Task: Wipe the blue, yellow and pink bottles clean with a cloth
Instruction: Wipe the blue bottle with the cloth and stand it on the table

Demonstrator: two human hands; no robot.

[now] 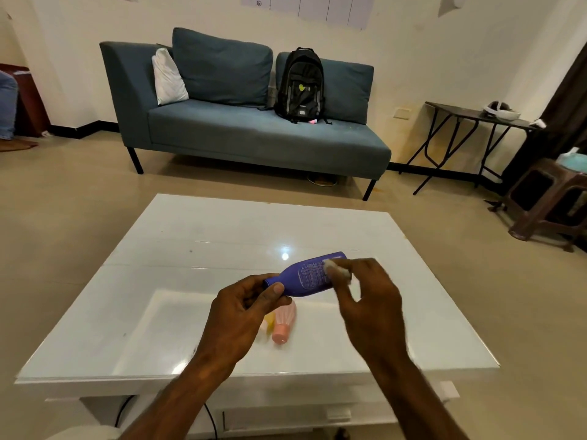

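Worked above the near half of a glossy white table, far half bare, front edge just beneath the forearms. Open floor beyond, up to a blue sofa carrying a black backpack.

Held the blue bottle off the tabletop, tilted, cap end pinched in the left hand. Pressed a small white cloth, gripped in the right hand, against the bottle's far end. Left the pink bottle lying on the table under the hands, with the yellow bottle touching it, mostly hidden behind the left hand.
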